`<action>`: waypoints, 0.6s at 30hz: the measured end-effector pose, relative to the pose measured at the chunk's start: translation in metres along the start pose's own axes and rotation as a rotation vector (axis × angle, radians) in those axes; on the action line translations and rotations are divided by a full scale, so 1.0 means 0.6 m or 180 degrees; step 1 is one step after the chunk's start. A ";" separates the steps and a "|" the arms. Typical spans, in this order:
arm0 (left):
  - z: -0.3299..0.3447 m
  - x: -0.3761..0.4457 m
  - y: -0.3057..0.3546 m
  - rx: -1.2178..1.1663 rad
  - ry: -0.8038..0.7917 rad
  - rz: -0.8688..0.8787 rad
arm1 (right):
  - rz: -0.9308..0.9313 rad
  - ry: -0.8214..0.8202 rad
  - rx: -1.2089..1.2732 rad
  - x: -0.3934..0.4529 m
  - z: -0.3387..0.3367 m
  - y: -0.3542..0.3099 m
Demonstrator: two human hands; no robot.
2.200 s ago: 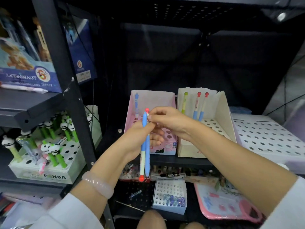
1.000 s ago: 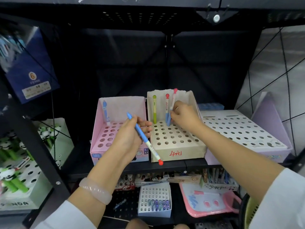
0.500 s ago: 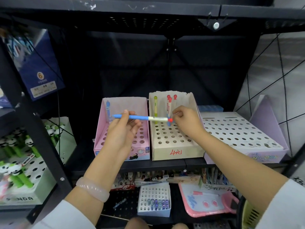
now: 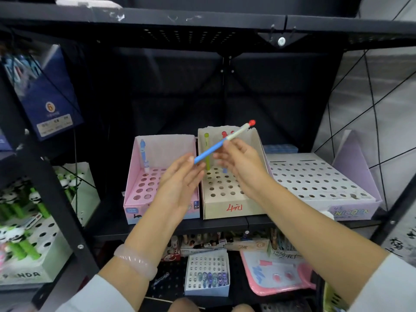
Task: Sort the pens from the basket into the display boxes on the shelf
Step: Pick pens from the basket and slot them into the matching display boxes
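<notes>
A blue pen (image 4: 211,150) with a white section and a red tip slants up to the right in front of the beige display box (image 4: 227,207). My right hand (image 4: 243,167) pinches it near the middle between thumb and fingertips. My left hand (image 4: 180,183) is spread with straight fingers, its fingertips at the pen's lower blue end. A green pen (image 4: 206,152) and red-topped pens stand at the back of the beige box. The pink display box (image 4: 137,208) to its left holds one blue pen (image 4: 144,154).
A wide white and lilac perforated box (image 4: 319,179) stands to the right on the same black shelf (image 4: 225,226). Panda pens fill a box (image 4: 27,262) at the left. Below sit a small white pen box (image 4: 207,273) and a pink board (image 4: 274,275). A yellow-green basket edge (image 4: 331,298) shows bottom right.
The pen went from my left hand's grip to my right hand's pinch. It swung from level to slanting with the red tip up. My left fingers straightened.
</notes>
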State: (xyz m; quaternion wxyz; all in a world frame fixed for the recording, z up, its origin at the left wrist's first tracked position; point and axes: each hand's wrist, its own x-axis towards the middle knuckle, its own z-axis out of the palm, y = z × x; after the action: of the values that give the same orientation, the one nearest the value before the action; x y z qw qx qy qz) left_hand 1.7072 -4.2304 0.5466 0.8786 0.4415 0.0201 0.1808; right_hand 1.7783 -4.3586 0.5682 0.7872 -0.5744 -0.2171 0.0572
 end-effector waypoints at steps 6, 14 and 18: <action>-0.040 0.017 0.027 0.3499 -0.0212 0.0998 | -0.0577 0.0900 -0.2366 0.041 -0.071 -0.022; -0.055 0.013 0.008 0.4288 -0.0578 0.0962 | -0.0101 0.0026 -0.4098 0.066 -0.076 0.027; -0.056 0.012 0.010 0.4388 -0.0663 0.0934 | 0.0132 0.0030 -0.4408 0.070 -0.071 0.033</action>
State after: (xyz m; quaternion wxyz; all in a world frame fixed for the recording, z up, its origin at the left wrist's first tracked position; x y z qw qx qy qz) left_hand 1.7057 -4.1988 0.5319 0.3633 0.9098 -0.0138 0.2002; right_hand 1.8369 -4.3754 0.5509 0.2389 -0.9489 -0.1892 -0.0819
